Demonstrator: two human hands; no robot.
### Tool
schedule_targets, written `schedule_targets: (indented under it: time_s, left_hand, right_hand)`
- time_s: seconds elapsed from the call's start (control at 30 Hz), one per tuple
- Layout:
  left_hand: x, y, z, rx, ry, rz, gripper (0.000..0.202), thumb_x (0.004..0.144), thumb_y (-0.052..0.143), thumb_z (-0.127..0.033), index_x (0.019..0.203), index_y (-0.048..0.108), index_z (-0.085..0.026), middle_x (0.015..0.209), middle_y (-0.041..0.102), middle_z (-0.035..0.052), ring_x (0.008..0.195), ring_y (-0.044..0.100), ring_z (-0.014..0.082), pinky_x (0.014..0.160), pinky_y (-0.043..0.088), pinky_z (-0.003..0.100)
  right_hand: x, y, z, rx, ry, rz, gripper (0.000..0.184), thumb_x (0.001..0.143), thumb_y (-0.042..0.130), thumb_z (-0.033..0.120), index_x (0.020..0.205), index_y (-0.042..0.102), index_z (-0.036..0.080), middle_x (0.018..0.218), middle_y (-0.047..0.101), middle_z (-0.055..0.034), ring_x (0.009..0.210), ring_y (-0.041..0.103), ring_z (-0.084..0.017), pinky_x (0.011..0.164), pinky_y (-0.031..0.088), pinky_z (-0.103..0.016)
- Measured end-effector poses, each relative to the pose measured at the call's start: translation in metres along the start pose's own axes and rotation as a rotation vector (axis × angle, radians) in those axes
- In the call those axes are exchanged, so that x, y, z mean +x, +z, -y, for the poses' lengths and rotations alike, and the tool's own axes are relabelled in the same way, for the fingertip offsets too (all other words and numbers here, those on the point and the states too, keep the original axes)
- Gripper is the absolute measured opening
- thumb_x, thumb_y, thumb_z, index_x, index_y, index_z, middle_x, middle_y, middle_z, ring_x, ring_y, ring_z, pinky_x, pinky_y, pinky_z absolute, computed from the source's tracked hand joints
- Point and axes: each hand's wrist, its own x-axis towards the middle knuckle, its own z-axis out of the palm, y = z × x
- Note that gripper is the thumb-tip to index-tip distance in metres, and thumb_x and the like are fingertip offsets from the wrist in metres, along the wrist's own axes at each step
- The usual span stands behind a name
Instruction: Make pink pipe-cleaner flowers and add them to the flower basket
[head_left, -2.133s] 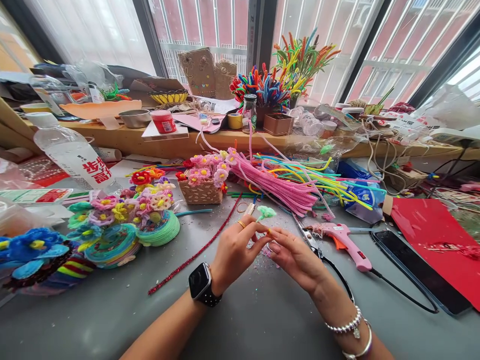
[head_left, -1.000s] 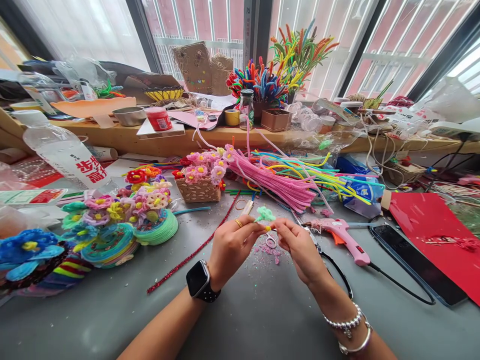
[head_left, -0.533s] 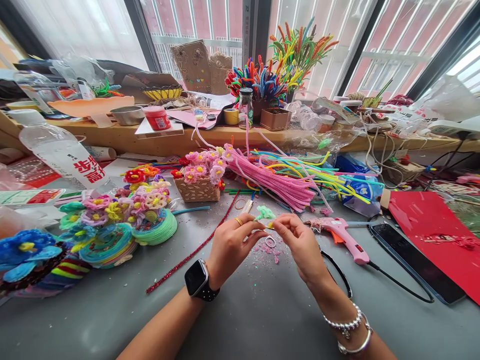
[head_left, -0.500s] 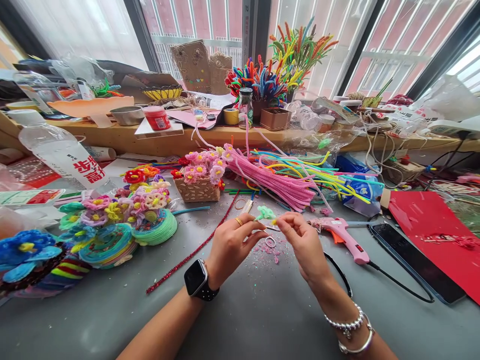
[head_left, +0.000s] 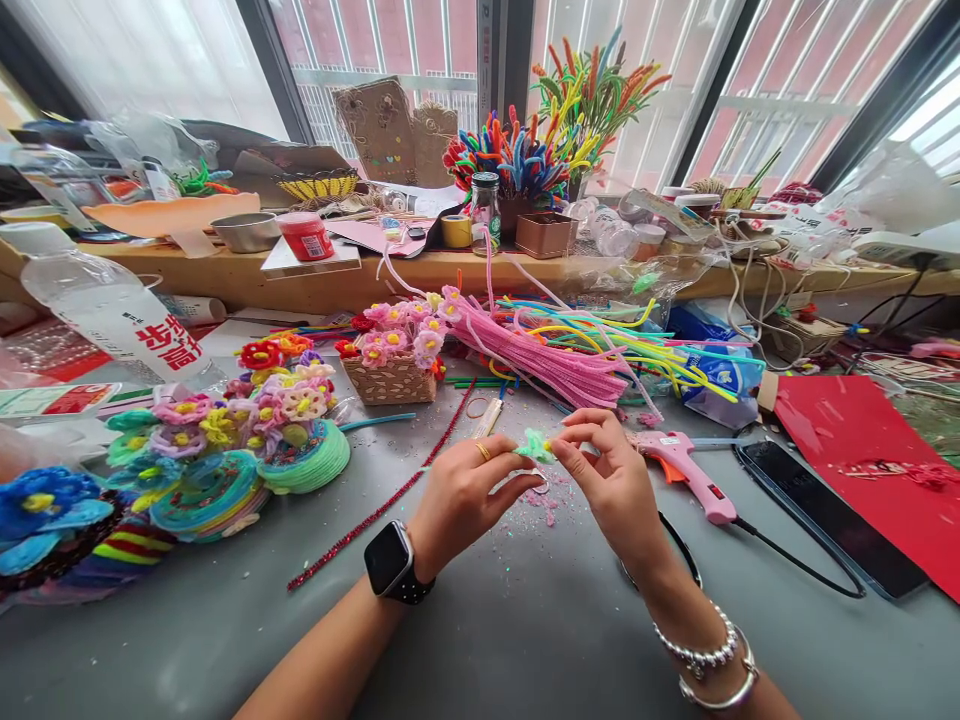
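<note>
A small mint-green pipe-cleaner flower (head_left: 535,446) is held between both hands above the middle of the grey table. My left hand (head_left: 469,485) is closed on its left side, thumb and fingers pinching it. My right hand (head_left: 604,470) pinches a small yellow piece (head_left: 551,450) at the flower's right side. Whether that yellow piece is joined to the flower I cannot tell. Beneath the hands, pink fluff scraps (head_left: 551,508) lie scattered on the table. A pink hot glue gun (head_left: 697,475) rests just right of my right hand.
Behind the hands lie a bundle of pink pipe cleaners (head_left: 540,355) and a basket of pink flowers (head_left: 390,380). Fuzzy flower pots (head_left: 304,460) and a water bottle (head_left: 112,310) stand left. A red tinsel stem (head_left: 360,525) lies nearby. Right are a phone (head_left: 825,520) and red sheet (head_left: 847,430).
The green flower has turned and now sits closer between my fingertips. My right hand has shifted slightly up and its fingers have rearranged. The whole view has moved a little.
</note>
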Motion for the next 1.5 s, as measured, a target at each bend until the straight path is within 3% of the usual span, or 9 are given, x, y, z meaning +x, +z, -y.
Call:
schedule_targets:
  time_s: [0.27,0.57,0.73,0.93,1.1,1.2,1.3,1.4,1.5]
  left_hand:
    - [0.0,0.002,0.002,0.04,0.008,-0.002,0.013,0.075,0.056,-0.024,0.084,0.061,-0.017,0.081,0.063,0.0029,0.072,0.057,0.0126,0.067,0.046,0.025]
    - [0.003,0.001,0.006,0.097,0.102,0.059,0.017,0.076,0.054,-0.019,0.092,0.059,-0.017,0.094,0.064,0.0041,0.091,0.055,0.0169,0.086,0.041,0.035]
    - [-0.002,0.003,0.009,0.003,0.142,0.015,0.023,0.078,0.047,-0.007,0.096,0.058,-0.017,0.094,0.065,0.0056,0.083,0.058,0.0138,0.073,0.047,0.026]
    - [0.002,-0.004,0.002,-0.361,0.036,0.053,0.027,0.081,0.04,-0.005,0.089,0.062,-0.017,0.09,0.067,0.0061,0.082,0.061,0.0126,0.071,0.048,0.023]
    - [0.004,-0.014,0.001,-1.137,-0.303,0.266,0.021,0.083,0.044,-0.024,0.074,0.061,-0.016,0.084,0.067,0.0071,0.075,0.064,0.0173,0.069,0.05,0.033]
    - [0.003,-0.019,0.002,-1.38,-0.463,0.329,0.038,0.073,0.053,-0.045,0.048,0.052,-0.017,0.063,0.066,0.0044,0.055,0.062,0.0174,0.06,0.048,0.037]
    - [0.001,-0.023,0.005,-1.391,-0.512,0.454,0.061,0.058,0.053,-0.066,0.026,0.035,-0.018,0.037,0.055,0.0026,0.039,0.054,0.0159,0.047,0.043,0.034]
    - [-0.007,-0.021,0.012,-1.334,-0.457,0.583,0.067,0.05,0.045,-0.077,0.018,0.03,-0.02,0.029,0.048,0.0031,0.036,0.053,0.0164,0.039,0.038,0.032]
    - [-0.019,-0.015,0.021,-1.118,-0.443,0.479,0.069,0.052,0.031,-0.082,0.019,0.035,-0.022,0.028,0.048,0.003,0.036,0.053,0.016,0.042,0.038,0.034]
  right_hand:
    - [-0.004,0.003,0.005,-0.078,-0.085,-0.023,0.009,0.076,0.056,0.028,0.074,0.059,0.019,0.092,0.046,-0.0047,0.084,0.05,-0.014,0.059,0.048,-0.023]
    - [-0.005,0.004,0.005,-0.11,-0.168,-0.025,0.006,0.077,0.054,0.022,0.076,0.059,0.019,0.092,0.052,-0.0052,0.082,0.053,-0.014,0.062,0.049,-0.025]
    - [-0.006,0.005,0.004,0.049,-0.063,0.041,0.007,0.078,0.053,0.025,0.079,0.057,0.019,0.088,0.059,-0.004,0.078,0.055,-0.014,0.064,0.049,-0.026]
    - [-0.005,0.005,0.006,0.232,0.084,-0.068,0.014,0.082,0.046,0.031,0.084,0.052,0.018,0.085,0.06,-0.0038,0.067,0.055,-0.01,0.062,0.049,-0.026]
    - [-0.004,0.007,0.004,0.286,0.098,-0.085,0.018,0.083,0.044,0.034,0.083,0.05,0.018,0.084,0.06,-0.0043,0.063,0.053,-0.01,0.057,0.048,-0.025]
    - [-0.004,0.007,0.002,0.265,0.097,-0.08,0.017,0.082,0.044,0.035,0.083,0.05,0.018,0.074,0.058,-0.0019,0.06,0.052,-0.01,0.055,0.046,-0.023]
    - [-0.004,0.007,0.001,0.181,0.109,-0.047,0.018,0.082,0.044,0.035,0.083,0.049,0.018,0.065,0.054,0.0004,0.058,0.051,-0.01,0.055,0.044,-0.023]
    - [-0.005,0.008,0.001,0.044,0.131,0.12,0.018,0.081,0.046,0.035,0.08,0.05,0.017,0.068,0.055,-0.0007,0.058,0.051,-0.01,0.054,0.041,-0.022]
    - [-0.005,0.013,0.002,-0.085,0.121,0.41,0.016,0.08,0.047,0.03,0.075,0.053,0.017,0.066,0.057,-0.0008,0.057,0.05,-0.01,0.053,0.039,-0.022]
